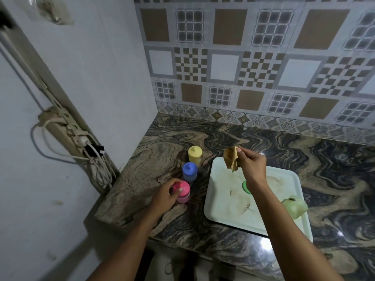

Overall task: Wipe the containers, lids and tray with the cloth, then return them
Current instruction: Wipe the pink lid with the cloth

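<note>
While the left hand [165,194] curls its fingers round the pink container [183,192] on the counter [152,159], the right hand [251,165] pinches the cloth [231,158] over the tray [227,209]. Blue container [189,171] and yellow container [195,155] stand just beyond the left fingers. Green lid [245,185] lies below the right wrist. Green container [294,206] lies tipped over, behind the right fingers.

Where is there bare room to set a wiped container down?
Bare marbled countertop lies between the white rectangular tray and the tiled wall, and right of the tray. Crowded: left of the tray, with the yellow plastic container, blue container and pink container; and on the tray, around the green lid and tipped green container.
</note>
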